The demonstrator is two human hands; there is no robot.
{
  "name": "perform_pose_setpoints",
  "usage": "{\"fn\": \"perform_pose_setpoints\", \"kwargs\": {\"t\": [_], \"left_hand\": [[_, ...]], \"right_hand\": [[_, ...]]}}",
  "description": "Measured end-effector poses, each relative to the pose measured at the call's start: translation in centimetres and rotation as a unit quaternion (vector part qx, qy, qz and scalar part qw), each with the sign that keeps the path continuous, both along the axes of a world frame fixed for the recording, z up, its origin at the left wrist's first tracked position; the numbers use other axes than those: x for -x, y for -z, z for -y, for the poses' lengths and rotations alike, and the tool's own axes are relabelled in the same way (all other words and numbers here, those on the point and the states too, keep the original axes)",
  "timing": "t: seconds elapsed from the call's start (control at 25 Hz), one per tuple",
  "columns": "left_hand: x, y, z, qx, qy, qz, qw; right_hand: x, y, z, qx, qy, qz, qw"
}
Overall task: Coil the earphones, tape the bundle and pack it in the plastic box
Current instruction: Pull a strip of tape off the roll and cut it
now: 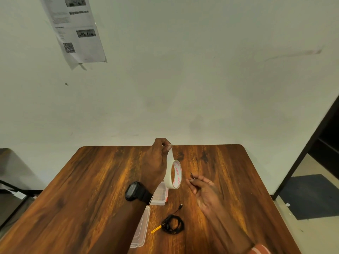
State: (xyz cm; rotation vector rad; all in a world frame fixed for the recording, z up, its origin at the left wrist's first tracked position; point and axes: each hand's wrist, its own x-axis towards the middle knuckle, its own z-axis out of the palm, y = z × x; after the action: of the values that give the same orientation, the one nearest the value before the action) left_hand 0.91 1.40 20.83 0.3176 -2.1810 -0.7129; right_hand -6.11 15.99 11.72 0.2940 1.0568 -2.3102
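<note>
Left hand, raised above the far half of the dark wood-grain table, pinches the free end of a pulled strip between thumb and forefinger. The roll of white tape with pink lettering inside its core hangs from that strip in mid-air; nothing else supports it. A black wristwatch sits on the left wrist.

Right hand is just right of the roll, palm up, fingers loosely curled. A small dark object shows at the fingertips; too small to identify, and I cannot tell whether it is truly pinched.

The black earphones, already wound into a small coil, lie on the table nearer the person, not yet taped. The plug end trails loose out of the coil. A small yellow strip lies touching the coil's left side. The clear plastic box lies open, partly hidden under the left forearm, its lid just left of the coil.

Judged step: drawing off a length of tape.

Risks:
- The roll's weight peels off more strip than needed, or drops onto the table.
- The hanging strip twists and sticks to itself.
- The coil, unheld, springs open; the trailing plug end could snag and pull a loop out.
</note>
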Motion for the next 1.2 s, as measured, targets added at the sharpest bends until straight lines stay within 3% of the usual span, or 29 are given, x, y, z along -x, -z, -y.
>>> {"fn": "perform_pose_setpoints", "kwargs": {"t": [0.32, 0.52, 0.92, 1.08, 1.2], "left_hand": [[0.0, -0.6, 0.3, 0.025, 0.026, 0.044, 0.998], [0.2, -1.0, 0.3, 0.017, 0.024, 0.055, 0.998], [0.7, -1.2, 0.3, 0.003, 0.012, 0.053, 0.999], [0.8, -1.5, 0.5, 0.002, 0.018, 0.037, 0.999], [1.0, -1.7, 0.6, 0.009, 0.023, 0.019, 1.0]], "right_hand": [[-0.4, -2.4, 0.9, 0.027, 0.006, -0.024, 0.999], [-0.4, -2.9, 0.6, -0.139, -0.013, -0.196, 0.971], [-0.2, -5.4, -0.4, 0.047, -0.105, -0.202, 0.973], [0.6, -6.9, -1.3, -0.03, -0.155, -0.284, 0.946], [2.3, -9.3, -2.2, -0.061, -0.217, -0.295, 0.929]]}}
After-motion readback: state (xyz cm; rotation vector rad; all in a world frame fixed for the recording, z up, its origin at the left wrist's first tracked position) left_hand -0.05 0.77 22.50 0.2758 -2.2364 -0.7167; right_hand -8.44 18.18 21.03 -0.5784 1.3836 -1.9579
